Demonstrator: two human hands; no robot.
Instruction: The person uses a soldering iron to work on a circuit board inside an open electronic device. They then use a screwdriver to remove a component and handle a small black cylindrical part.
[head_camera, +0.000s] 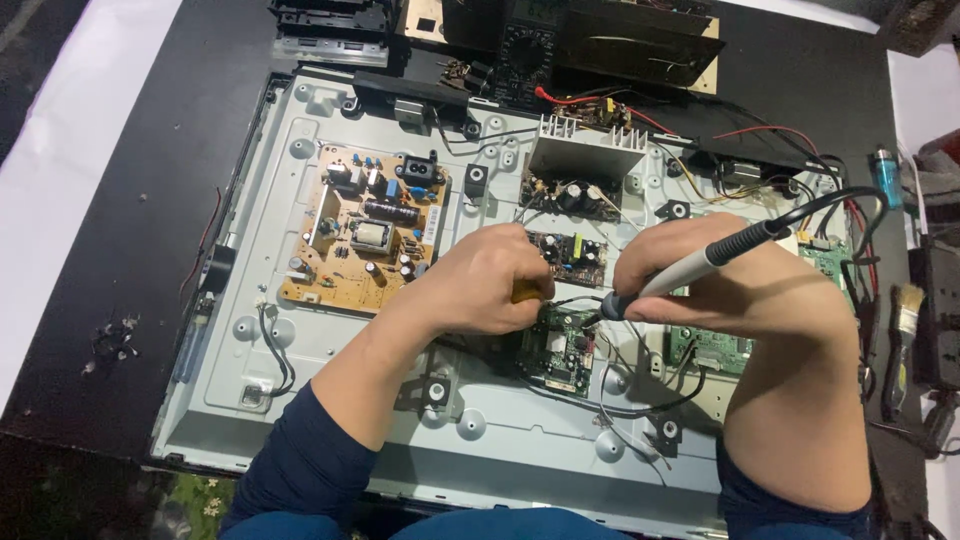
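Both forearms reach in from six o'clock over the grey metal chassis (330, 400) on the dark worktop (130, 200): the right hand (725, 285) grips a grey soldering iron (675, 275) like a pen, fingers clenched around its barrel, tip aimed toward nine o'clock at the small green circuit board (558, 350). The left hand (485, 280), curled knuckles-up just at ten o'clock of that board, pinches something yellow (524, 292), mostly hidden. The iron's tip is too small to make out, and the tan power board (362, 228) lies well apart at ten o'clock.
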